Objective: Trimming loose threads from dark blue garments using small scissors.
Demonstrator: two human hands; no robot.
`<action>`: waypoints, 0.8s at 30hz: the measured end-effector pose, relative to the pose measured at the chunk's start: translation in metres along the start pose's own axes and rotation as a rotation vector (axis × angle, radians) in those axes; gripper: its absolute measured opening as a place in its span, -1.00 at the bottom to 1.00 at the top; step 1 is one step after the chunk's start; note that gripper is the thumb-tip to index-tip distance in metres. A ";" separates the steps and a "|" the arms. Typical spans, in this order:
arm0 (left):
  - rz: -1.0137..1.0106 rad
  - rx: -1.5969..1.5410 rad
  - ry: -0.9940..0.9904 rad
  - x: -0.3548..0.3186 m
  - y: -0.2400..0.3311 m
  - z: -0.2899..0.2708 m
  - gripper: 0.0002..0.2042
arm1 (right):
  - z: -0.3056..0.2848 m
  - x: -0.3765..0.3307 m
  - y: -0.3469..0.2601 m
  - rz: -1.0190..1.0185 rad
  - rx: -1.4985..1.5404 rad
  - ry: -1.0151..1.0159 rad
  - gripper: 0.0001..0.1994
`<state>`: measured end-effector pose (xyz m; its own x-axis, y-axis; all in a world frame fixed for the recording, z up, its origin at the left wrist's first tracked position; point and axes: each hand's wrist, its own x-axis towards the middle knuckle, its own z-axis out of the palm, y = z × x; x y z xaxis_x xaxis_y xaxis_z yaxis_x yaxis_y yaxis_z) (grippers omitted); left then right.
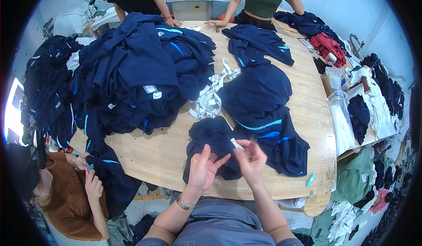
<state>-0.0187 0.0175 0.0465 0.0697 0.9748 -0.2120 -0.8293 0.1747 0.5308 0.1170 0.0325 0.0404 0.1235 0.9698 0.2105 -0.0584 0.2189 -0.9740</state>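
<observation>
Your left hand point(203, 169) lay palm-down on a small dark navy garment point(215, 142) at the near edge of the wooden surface point(158, 153), its fingers spread and released, pressing the cloth flat rather than gripping it. Your right hand point(251, 158) hovered just beside it with thumb and forefinger pinched together over a small white tag point(236, 143) on that garment; whether they actually held a loose thread or the tag itself was too small to tell. The garment looked soft, light and limp, so it would have bunched and slid on the smooth wood unless you pinned it, and the sensible place to take hold was a seam or hem, not the loose middle. Touching its right side lay a second navy garment with light blue stripes point(272, 131), and a third navy piece point(257, 43) sat farther off toward the far edge. To the left rose one large heap of navy clothes point(140, 70), too tangled to count. Between the heap and the striped garment lay one bundle of white strips point(211, 96). One small turquoise marker point(310, 180) rested near the right near corner. Three other people were at the surface: two at the far side, each with a hand on the wood, and one in a brown top point(66, 197) at the near left, handling navy cloth.
</observation>
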 end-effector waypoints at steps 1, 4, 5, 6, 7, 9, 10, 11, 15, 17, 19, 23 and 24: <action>0.000 -0.005 -0.005 0.000 -0.004 -0.006 -0.72 | 0.006 -0.001 -0.005 -0.100 -0.149 -0.038 -0.79; -0.043 0.031 0.065 -0.003 -0.002 0.005 -0.73 | 0.011 -0.001 0.010 -0.344 -0.356 -0.094 -0.75; -0.084 0.070 0.143 -0.005 0.001 0.009 -0.73 | 0.009 0.000 0.012 -0.486 -0.432 -0.093 -0.75; -0.081 0.068 0.146 -0.005 0.000 0.004 -0.73 | 0.009 0.000 0.013 -0.629 -0.507 -0.090 -0.75; -0.093 0.063 0.104 -0.004 -0.002 -0.004 -0.72 | 0.010 0.000 0.010 -0.655 -0.556 -0.079 -0.79; -0.120 0.067 0.104 -0.003 -0.002 -0.012 -0.70 | 0.012 -0.005 0.003 -0.635 -0.537 -0.111 -0.79; -0.118 0.066 0.105 -0.003 -0.003 -0.014 -0.70 | 0.013 -0.008 0.001 -0.615 -0.520 -0.139 -0.79; -0.133 0.082 0.124 -0.003 -0.004 -0.015 -0.73 | 0.009 -0.015 0.003 -0.536 -0.505 -0.217 -0.74; 0.012 0.027 0.143 -0.002 -0.004 0.010 -0.76 | 0.000 -0.024 0.003 -0.501 -0.297 -0.280 -0.89; 0.037 0.042 0.090 0.000 -0.006 0.002 -0.76 | -0.005 -0.024 -0.004 -0.455 -0.267 -0.241 -0.88; 0.066 0.060 0.039 -0.001 -0.006 -0.001 -0.75 | -0.013 -0.023 -0.003 -0.313 -0.201 -0.221 -0.66; 0.086 0.085 0.041 -0.002 -0.007 0.000 -0.76 | -0.013 -0.008 0.004 -0.376 -0.450 -0.103 -0.66; 0.092 0.086 0.039 -0.002 -0.007 0.000 -0.76 | -0.013 -0.008 0.006 -0.376 -0.449 -0.105 -0.66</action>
<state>-0.0133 0.0147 0.0433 -0.0276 0.9813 -0.1906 -0.7804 0.0980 0.6175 0.1284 0.0249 0.0317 -0.0452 0.8449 0.5331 0.3978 0.5047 -0.7662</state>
